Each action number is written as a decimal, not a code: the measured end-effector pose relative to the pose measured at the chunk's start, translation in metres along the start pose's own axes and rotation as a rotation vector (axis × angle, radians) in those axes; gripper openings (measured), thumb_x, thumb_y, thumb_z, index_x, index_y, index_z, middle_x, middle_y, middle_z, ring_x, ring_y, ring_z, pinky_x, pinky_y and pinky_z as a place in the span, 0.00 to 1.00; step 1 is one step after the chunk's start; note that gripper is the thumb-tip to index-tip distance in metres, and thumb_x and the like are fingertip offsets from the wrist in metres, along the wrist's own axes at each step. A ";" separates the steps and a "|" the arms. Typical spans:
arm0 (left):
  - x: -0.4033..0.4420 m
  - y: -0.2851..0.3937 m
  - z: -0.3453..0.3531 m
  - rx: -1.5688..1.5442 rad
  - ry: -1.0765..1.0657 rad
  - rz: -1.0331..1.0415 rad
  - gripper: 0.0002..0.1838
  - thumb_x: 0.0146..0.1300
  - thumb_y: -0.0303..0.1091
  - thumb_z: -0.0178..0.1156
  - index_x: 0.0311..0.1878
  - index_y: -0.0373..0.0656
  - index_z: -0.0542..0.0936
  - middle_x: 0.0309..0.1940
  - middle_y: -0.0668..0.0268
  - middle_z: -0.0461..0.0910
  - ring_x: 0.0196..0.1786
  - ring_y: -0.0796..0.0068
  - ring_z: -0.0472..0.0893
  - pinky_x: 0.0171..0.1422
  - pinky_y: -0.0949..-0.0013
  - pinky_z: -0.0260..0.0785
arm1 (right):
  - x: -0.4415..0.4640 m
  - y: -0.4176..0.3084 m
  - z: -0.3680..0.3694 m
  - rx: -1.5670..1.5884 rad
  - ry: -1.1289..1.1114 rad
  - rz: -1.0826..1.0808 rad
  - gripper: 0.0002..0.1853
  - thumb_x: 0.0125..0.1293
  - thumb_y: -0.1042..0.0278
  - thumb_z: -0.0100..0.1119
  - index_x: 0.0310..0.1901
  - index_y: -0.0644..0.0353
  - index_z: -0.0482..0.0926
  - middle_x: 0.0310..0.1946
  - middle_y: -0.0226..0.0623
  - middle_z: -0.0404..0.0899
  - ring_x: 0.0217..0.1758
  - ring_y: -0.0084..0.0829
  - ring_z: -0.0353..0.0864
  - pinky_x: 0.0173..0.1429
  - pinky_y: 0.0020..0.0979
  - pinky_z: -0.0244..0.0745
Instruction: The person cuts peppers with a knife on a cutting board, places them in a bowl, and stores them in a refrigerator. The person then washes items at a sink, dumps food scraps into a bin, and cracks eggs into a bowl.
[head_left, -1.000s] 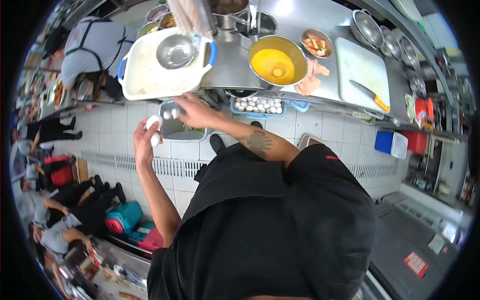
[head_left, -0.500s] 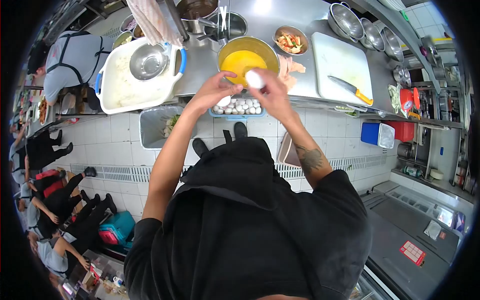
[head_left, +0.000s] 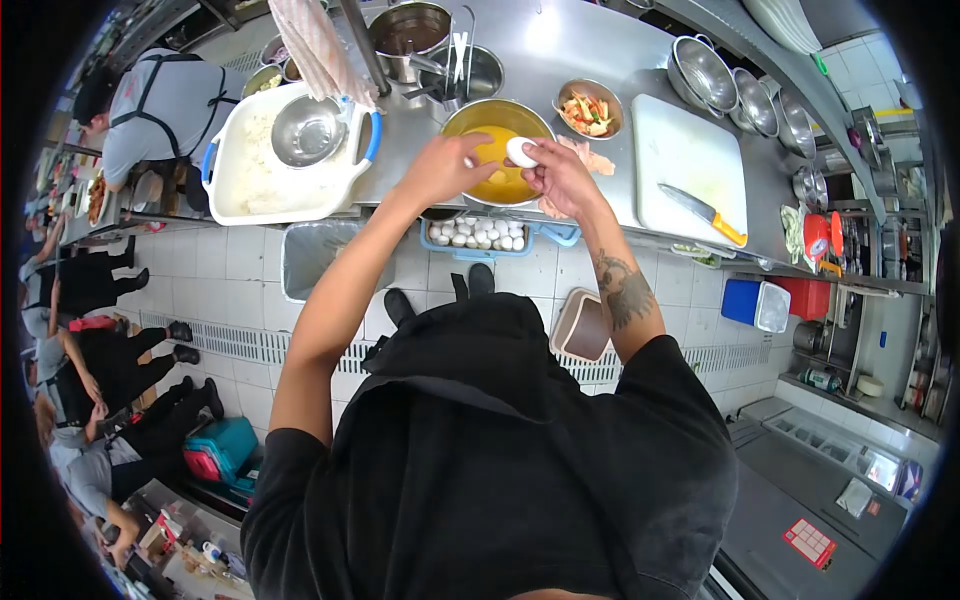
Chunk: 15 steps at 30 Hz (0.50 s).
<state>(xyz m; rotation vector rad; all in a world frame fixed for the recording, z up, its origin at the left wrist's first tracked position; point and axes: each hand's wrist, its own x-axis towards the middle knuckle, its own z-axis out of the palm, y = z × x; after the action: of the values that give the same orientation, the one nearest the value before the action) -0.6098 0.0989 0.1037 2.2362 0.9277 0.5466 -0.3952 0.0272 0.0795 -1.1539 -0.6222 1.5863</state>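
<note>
A white egg (head_left: 521, 152) is gripped between the fingers of my right hand (head_left: 562, 180), above the right side of a metal pot (head_left: 545, 125). Yellow beaten-looking egg liquid fills the bottom of that pot. My left hand (head_left: 445, 168) reaches over the pot's left side, its fingers apart and nothing visible in them. Below the counter edge, a blue crate (head_left: 432, 238) carries several white eggs (head_left: 480, 234). Eggshell pieces (head_left: 553, 207) or thin pale scraps lie right of the pot, partly hidden by my right hand.
Right of the pot are a bowl of orange-and-white food (head_left: 588, 112) and a white cutting board (head_left: 690, 150) with a yellow-handled knife (head_left: 715, 222). At left stands a white tub (head_left: 228, 205) holding a metal bowl (head_left: 305, 135). A grey bin (head_left: 300, 270) stands below; a co-worker (head_left: 170, 105) bends far left.
My left hand has moved from the pot's front edge to over the pot, and the white piece under it is gone from sight. The right hand keeps the egg, shifted slightly right.
</note>
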 end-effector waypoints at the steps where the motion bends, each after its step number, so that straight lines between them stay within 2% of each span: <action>1: 0.009 0.007 -0.005 -0.006 -0.021 0.013 0.21 0.56 0.42 0.67 0.52 0.46 0.83 0.32 0.55 0.85 0.33 0.57 0.85 0.42 0.62 0.76 | 0.007 -0.005 -0.001 0.081 -0.068 0.059 0.14 0.68 0.67 0.61 0.50 0.66 0.75 0.35 0.33 0.78 0.29 0.20 0.73 0.30 0.22 0.67; 2: 0.016 0.011 -0.009 -0.013 -0.042 0.026 0.22 0.56 0.42 0.67 0.53 0.47 0.83 0.33 0.54 0.85 0.34 0.57 0.85 0.42 0.62 0.76 | 0.013 -0.006 -0.001 0.055 -0.128 0.052 0.15 0.69 0.63 0.60 0.50 0.65 0.76 0.35 0.32 0.78 0.31 0.20 0.73 0.33 0.21 0.68; 8: 0.033 -0.004 -0.003 -0.053 -0.062 0.143 0.24 0.54 0.40 0.68 0.56 0.49 0.82 0.41 0.55 0.85 0.38 0.56 0.85 0.47 0.63 0.77 | 0.029 -0.012 0.003 -0.018 -0.160 0.118 0.15 0.71 0.60 0.58 0.47 0.65 0.76 0.35 0.31 0.76 0.32 0.20 0.73 0.36 0.21 0.71; 11: 0.034 -0.013 0.007 -0.069 -0.010 0.213 0.24 0.53 0.41 0.66 0.55 0.50 0.82 0.37 0.55 0.85 0.38 0.54 0.84 0.47 0.59 0.77 | 0.035 -0.006 -0.001 0.003 -0.170 0.136 0.14 0.71 0.59 0.57 0.45 0.64 0.76 0.34 0.30 0.75 0.32 0.20 0.72 0.37 0.20 0.72; 15: 0.040 -0.025 0.021 -0.063 -0.022 0.193 0.23 0.52 0.40 0.66 0.55 0.49 0.82 0.40 0.55 0.84 0.39 0.54 0.84 0.48 0.61 0.77 | 0.040 0.001 -0.004 0.008 -0.153 0.143 0.14 0.71 0.59 0.57 0.44 0.64 0.76 0.33 0.30 0.74 0.31 0.20 0.71 0.38 0.21 0.72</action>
<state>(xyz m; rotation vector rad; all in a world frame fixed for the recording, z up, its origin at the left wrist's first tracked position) -0.5826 0.1331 0.0762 2.2832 0.6776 0.6271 -0.3922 0.0630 0.0622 -1.0984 -0.6442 1.8100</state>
